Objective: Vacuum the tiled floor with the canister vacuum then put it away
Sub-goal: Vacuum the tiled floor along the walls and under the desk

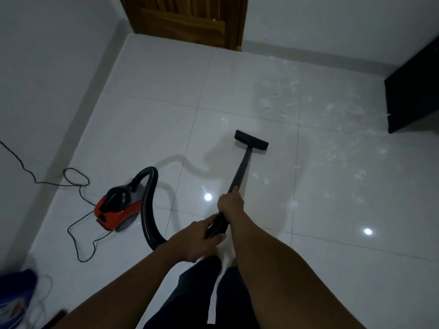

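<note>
- Both hands on wand (241,170): right hand (231,203) gripping higher up the tube, left hand (198,241) curled round handle end.
- Floor head (251,140) flat on tile, short of white scraps (332,138).
- Canister (117,210) left, corded.
- Judged early: debris remains, storing not begun.

We are counting one red and black canister vacuum (116,210), one black ribbed hose (146,210), one long black wand (242,167) and one flat black floor nozzle (251,140). We are counting one thin black power cord (82,260) and two bare hands, the left hand (194,241) and the right hand (231,204). We are seeing one brown wooden door (185,17), one black cabinet (413,91), one blue object (16,293) and two bright light spots (208,197). The small white scraps (268,104) are too many for counting.
</note>
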A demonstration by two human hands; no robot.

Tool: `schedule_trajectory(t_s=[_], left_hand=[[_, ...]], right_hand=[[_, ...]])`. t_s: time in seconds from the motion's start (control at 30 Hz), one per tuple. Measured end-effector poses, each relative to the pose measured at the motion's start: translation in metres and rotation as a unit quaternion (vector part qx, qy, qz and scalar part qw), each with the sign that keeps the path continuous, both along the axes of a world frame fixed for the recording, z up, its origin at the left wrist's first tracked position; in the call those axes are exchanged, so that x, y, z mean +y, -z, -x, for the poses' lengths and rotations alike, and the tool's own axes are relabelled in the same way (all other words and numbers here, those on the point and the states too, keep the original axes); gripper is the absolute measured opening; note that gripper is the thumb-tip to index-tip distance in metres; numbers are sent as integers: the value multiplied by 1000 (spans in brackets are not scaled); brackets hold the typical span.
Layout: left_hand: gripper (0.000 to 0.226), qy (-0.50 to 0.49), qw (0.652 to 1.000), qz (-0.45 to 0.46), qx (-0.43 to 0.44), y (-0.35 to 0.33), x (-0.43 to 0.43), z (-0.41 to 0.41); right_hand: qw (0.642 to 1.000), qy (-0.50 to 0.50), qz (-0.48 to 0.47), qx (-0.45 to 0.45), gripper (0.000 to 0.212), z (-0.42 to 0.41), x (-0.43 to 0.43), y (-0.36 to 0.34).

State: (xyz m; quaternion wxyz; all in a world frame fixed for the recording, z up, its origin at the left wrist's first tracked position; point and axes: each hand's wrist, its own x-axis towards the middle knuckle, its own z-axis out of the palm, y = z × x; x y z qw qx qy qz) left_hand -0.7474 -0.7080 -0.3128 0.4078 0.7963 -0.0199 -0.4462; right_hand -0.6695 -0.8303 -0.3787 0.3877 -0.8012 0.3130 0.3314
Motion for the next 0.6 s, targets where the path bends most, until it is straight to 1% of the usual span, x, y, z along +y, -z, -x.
schedule_trajectory(t_s=[0.03,0.1,0.23,0.3,0.37,0.47,0.53,0.6], left_hand=[[58,5,1000,0,0,1,-2,14],[57,9,1000,11,1,5,-8,43],[56,13,1000,9,-6,5,-23,101],[53,16,1000,18,-5,-1,-33,134],[56,17,1000,25,-5,-1,-37,164],[66,32,999,18,17,4,-35,205],[64,37,999,18,13,0,-34,233],[58,28,999,16,15,-6,-33,256]], right_hand=[[1000,-11,15,10,70,10,-3,3],[999,2,26,28,74,45,-7,14],[999,-21,16,27,72,105,-22,12],[1000,-10,11,27,69,139,-28,7],[999,2,11,30,69,170,-33,2],[999,27,-23,6,54,215,-40,2],[999,17,1,35,63,241,-40,-3],[999,9,23,46,71,263,-35,-2]])
